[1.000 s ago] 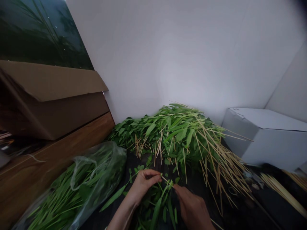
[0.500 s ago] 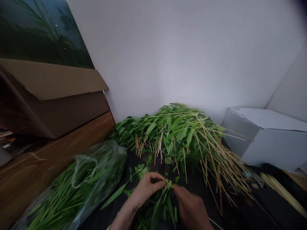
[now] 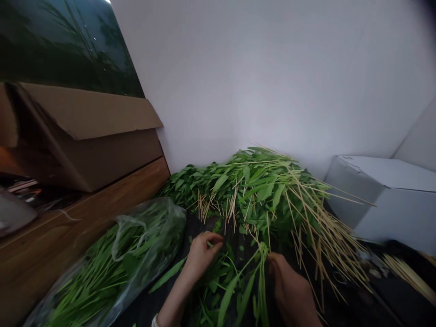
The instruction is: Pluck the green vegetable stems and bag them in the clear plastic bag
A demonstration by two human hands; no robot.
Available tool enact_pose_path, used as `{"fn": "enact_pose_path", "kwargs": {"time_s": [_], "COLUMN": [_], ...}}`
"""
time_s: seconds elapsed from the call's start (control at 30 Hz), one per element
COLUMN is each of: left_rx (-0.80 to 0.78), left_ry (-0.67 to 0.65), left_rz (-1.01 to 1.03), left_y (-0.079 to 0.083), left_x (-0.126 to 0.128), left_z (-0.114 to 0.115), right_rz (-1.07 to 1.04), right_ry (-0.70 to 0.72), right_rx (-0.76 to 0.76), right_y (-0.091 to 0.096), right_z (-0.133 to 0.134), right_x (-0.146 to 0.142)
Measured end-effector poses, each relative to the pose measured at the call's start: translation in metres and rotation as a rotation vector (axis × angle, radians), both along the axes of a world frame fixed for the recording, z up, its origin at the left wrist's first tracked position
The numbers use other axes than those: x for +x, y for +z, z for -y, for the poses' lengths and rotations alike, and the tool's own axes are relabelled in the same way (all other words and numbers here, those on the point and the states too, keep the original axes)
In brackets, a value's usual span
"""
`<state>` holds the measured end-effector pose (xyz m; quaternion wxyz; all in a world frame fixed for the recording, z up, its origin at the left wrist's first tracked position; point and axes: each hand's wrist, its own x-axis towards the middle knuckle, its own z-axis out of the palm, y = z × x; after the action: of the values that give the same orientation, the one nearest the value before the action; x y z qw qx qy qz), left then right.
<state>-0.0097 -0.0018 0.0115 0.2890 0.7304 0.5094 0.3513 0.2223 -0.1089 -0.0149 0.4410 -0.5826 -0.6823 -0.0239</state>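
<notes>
My left hand (image 3: 199, 257) has its fingers curled in a pinch on a green leaf stem among loose leaves (image 3: 218, 281) on the dark surface. My right hand (image 3: 292, 290) is closed round a bundle of long green stems (image 3: 261, 272) that sticks up from it. Behind both hands lies a large heap of leafy greens threaded on thin bamboo skewers (image 3: 269, 190). The skewer ends fan out toward the right.
A clear plastic bag of green stems (image 3: 112, 263) lies at the left. A wooden ledge (image 3: 85, 213) carries an open cardboard box (image 3: 85, 131). A white box (image 3: 384, 190) stands at the right, with more skewers (image 3: 408, 277) beside it. A white wall is behind.
My hands have come apart. The right hand now holds the bundle of stems away to the right, and the left hand has dropped onto the loose leaves. The view shifted slightly.
</notes>
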Motion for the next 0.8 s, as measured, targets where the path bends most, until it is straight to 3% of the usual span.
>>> {"fn": "enact_pose_path", "kwargs": {"time_s": [0.2, 0.3, 0.47, 0.57, 0.8], "left_rx": [0.080, 0.091, 0.306, 0.407, 0.334], "left_ry": [-0.149, -0.123, 0.162, 0.241, 0.084], "left_rz": [-0.328, -0.437, -0.333, -0.289, -0.219], "left_y": [-0.005, -0.010, -0.008, -0.004, 0.001], "left_x": [0.002, -0.001, -0.010, -0.010, 0.006], "left_z": [0.005, 0.002, -0.005, -0.005, 0.007], "right_rz": [-0.011, -0.014, -0.025, -0.036, -0.058], "right_ry": [-0.034, -0.039, -0.057, -0.066, -0.077], "right_rx": [0.037, 0.047, 0.035, 0.027, 0.011], "right_y": [0.007, 0.008, 0.010, 0.011, 0.008], "right_z": [-0.001, 0.000, 0.001, 0.001, 0.000], "right_x": [0.000, 0.000, 0.001, 0.002, 0.005]}}
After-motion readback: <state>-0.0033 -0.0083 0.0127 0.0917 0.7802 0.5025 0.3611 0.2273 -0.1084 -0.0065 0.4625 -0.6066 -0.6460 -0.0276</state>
